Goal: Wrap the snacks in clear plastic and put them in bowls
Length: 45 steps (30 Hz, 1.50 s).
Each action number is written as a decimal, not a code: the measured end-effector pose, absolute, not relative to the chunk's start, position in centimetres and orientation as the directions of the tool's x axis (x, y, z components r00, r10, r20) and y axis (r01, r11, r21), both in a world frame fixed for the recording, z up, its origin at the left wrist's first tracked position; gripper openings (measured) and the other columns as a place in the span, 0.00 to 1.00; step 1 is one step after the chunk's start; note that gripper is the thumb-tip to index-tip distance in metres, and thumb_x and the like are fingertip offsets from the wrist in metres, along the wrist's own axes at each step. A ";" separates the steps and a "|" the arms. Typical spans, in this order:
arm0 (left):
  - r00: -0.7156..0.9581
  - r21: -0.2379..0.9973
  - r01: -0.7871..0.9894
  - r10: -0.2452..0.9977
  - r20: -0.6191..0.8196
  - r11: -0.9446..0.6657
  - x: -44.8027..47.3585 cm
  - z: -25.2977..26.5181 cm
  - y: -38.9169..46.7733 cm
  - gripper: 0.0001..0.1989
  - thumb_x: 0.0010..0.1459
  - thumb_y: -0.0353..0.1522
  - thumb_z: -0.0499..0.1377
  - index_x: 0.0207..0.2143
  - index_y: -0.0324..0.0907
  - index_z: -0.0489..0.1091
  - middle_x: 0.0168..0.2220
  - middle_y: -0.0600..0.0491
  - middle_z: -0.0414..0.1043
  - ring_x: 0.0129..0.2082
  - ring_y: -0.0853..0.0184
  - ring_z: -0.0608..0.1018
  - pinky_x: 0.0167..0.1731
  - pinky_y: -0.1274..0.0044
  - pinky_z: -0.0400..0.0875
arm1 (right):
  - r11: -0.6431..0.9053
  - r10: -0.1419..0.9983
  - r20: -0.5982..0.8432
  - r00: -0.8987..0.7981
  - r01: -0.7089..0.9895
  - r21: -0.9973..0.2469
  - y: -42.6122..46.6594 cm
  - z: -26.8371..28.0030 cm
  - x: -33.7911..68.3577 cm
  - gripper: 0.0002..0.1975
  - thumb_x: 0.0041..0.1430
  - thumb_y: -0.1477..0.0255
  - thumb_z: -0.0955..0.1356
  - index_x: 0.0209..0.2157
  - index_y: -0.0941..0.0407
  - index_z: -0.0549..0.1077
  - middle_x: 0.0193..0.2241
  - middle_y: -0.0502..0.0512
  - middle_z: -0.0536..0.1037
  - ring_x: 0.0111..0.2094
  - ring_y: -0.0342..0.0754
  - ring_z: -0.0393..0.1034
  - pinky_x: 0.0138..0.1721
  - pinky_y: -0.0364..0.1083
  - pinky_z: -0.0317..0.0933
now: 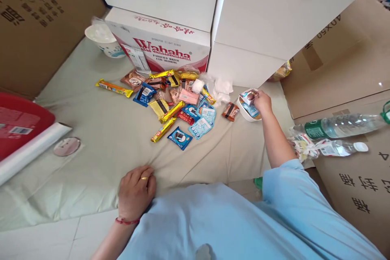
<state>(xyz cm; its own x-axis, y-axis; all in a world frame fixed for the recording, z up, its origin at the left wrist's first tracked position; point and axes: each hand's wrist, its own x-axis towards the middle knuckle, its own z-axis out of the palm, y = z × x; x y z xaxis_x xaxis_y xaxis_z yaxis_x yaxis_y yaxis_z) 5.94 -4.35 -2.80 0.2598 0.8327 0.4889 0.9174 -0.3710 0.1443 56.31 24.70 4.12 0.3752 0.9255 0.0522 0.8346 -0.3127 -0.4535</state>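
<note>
My right hand (263,102) reaches to a small white bowl (251,117) at the right and pinches a white-and-brown snack packet (248,96) at its rim. A blue snack packet (251,109) lies inside the bowl. Just left of it is a brown snack packet (230,111). My left hand (136,187) rests on the front edge of the sheet, fingers curled in, holding nothing visible. Ahead of it lies a loose heap of snacks: yellow bars (163,129), a dark blue packet (179,137), light blue packets (200,127) and a pink packet (189,96).
Behind the heap stand a Wahaha water carton (164,50) and tall white panels (252,16). Cardboard boxes (341,65) flank both sides. Bottles (350,126) lie at right. A paper tub (105,42), red container (24,124), white roll (33,152) and round disc (66,146) are at left.
</note>
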 end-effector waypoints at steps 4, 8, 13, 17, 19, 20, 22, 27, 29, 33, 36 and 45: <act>0.254 0.145 0.920 0.837 0.485 -0.364 6.0 -2.8 -4.3 0.09 0.58 0.24 0.60 0.41 0.43 0.69 0.39 0.48 0.77 0.38 0.57 0.78 0.41 0.67 0.71 | -0.370 0.919 0.078 0.385 0.915 -0.157 22.9 4.8 55.6 0.18 0.69 0.66 0.60 0.51 0.52 0.79 0.47 0.65 0.76 0.53 0.62 0.64 0.50 0.55 0.62; 0.244 0.146 0.924 0.840 0.485 -0.353 6.1 -2.9 -4.4 0.09 0.59 0.24 0.60 0.41 0.42 0.70 0.39 0.47 0.77 0.38 0.56 0.78 0.40 0.67 0.71 | -0.350 0.922 0.117 0.369 0.924 -0.155 22.0 5.9 55.5 0.17 0.67 0.66 0.62 0.45 0.54 0.81 0.52 0.67 0.70 0.53 0.63 0.59 0.48 0.55 0.61; 0.229 0.176 0.917 0.835 0.501 -0.357 6.0 -3.1 -4.7 0.09 0.58 0.24 0.61 0.41 0.42 0.70 0.38 0.47 0.77 0.39 0.56 0.77 0.41 0.66 0.72 | -0.225 0.936 0.220 0.274 0.948 -0.223 22.4 9.4 54.3 0.19 0.65 0.73 0.64 0.54 0.57 0.76 0.57 0.69 0.66 0.57 0.63 0.56 0.55 0.59 0.57; 0.210 0.224 0.906 0.840 0.501 -0.360 6.0 -3.4 -4.8 0.09 0.58 0.24 0.60 0.41 0.43 0.71 0.39 0.46 0.78 0.39 0.57 0.78 0.42 0.66 0.72 | 0.034 0.974 0.213 0.072 0.890 -0.455 23.1 9.1 49.1 0.15 0.63 0.76 0.67 0.50 0.56 0.77 0.52 0.61 0.71 0.56 0.54 0.59 0.61 0.54 0.51; 0.195 0.249 0.902 0.846 0.496 -0.354 6.0 -3.6 -4.9 0.09 0.58 0.24 0.59 0.41 0.43 0.72 0.39 0.46 0.78 0.40 0.57 0.78 0.43 0.66 0.73 | 0.046 0.990 0.137 0.031 0.850 -0.525 23.3 7.6 46.2 0.13 0.54 0.78 0.73 0.43 0.55 0.78 0.44 0.55 0.74 0.50 0.50 0.62 0.57 0.50 0.54; 0.186 0.266 0.898 0.850 0.492 -0.351 5.9 -3.7 -5.0 0.09 0.58 0.24 0.59 0.41 0.43 0.73 0.40 0.46 0.79 0.41 0.57 0.78 0.43 0.66 0.73 | 0.036 0.993 0.113 0.034 0.825 -0.564 23.2 6.8 45.0 0.12 0.51 0.80 0.74 0.38 0.56 0.77 0.40 0.53 0.74 0.47 0.49 0.63 0.54 0.49 0.55; 0.151 0.340 0.877 0.866 0.476 -0.340 5.8 -3.7 -5.3 0.09 0.59 0.25 0.58 0.40 0.43 0.74 0.40 0.46 0.79 0.41 0.57 0.79 0.45 0.65 0.73 | 0.002 0.993 0.089 0.074 0.759 -0.651 22.6 5.6 43.4 0.09 0.50 0.82 0.73 0.30 0.56 0.73 0.32 0.50 0.72 0.43 0.47 0.63 0.50 0.48 0.57; -0.146 0.728 0.671 0.936 0.320 -0.144 5.7 -2.5 -6.6 0.09 0.64 0.30 0.55 0.42 0.47 0.74 0.41 0.49 0.79 0.43 0.59 0.80 0.46 0.64 0.75 | -0.068 0.989 0.000 0.146 0.465 -0.883 16.8 4.3 42.4 0.04 0.61 0.69 0.68 0.32 0.52 0.70 0.27 0.48 0.72 0.32 0.45 0.67 0.39 0.46 0.66; -0.182 0.836 0.545 0.966 0.185 -0.058 6.3 -1.3 -6.5 0.08 0.65 0.34 0.55 0.41 0.48 0.74 0.39 0.50 0.78 0.40 0.60 0.79 0.42 0.66 0.75 | -0.104 0.991 -0.068 0.119 0.328 -0.939 12.7 3.6 41.7 0.08 0.60 0.62 0.68 0.35 0.52 0.70 0.28 0.48 0.74 0.30 0.45 0.70 0.36 0.47 0.70; 0.015 0.963 0.254 0.995 -0.096 0.089 9.5 1.1 -4.0 0.11 0.64 0.41 0.58 0.40 0.45 0.75 0.37 0.50 0.78 0.36 0.63 0.78 0.39 0.70 0.74 | -0.355 0.931 -0.364 0.018 -0.179 -0.918 4.4 1.8 38.4 0.16 0.46 0.64 0.79 0.34 0.52 0.75 0.28 0.47 0.76 0.28 0.43 0.72 0.33 0.43 0.73; 0.090 0.979 0.076 0.976 -0.198 0.192 12.8 1.7 -1.0 0.22 0.60 0.47 0.62 0.51 0.44 0.71 0.50 0.45 0.75 0.41 0.63 0.80 0.36 0.72 0.75 | -0.537 0.839 -0.531 -0.116 -0.324 -0.779 0.8 1.4 35.7 0.17 0.42 0.66 0.82 0.34 0.53 0.78 0.26 0.47 0.77 0.26 0.41 0.71 0.29 0.41 0.72; 0.104 0.869 -0.286 0.915 -0.390 0.404 15.8 1.0 1.4 0.22 0.46 0.47 0.72 0.32 0.41 0.70 0.27 0.58 0.69 0.27 0.71 0.70 0.30 0.78 0.65 | -0.388 0.914 -0.379 -0.143 -0.042 -0.921 2.2 2.9 37.0 0.13 0.52 0.58 0.77 0.33 0.52 0.78 0.23 0.46 0.71 0.24 0.42 0.63 0.26 0.42 0.61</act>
<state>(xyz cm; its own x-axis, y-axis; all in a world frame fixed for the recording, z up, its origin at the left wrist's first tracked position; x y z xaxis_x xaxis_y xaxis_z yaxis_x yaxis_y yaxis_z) 15.77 1.38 1.02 0.1043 0.9147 -0.3904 -0.2856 0.4035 0.8693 36.96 2.24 2.94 -0.1433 0.9144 -0.3786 -0.0416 -0.3878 -0.9208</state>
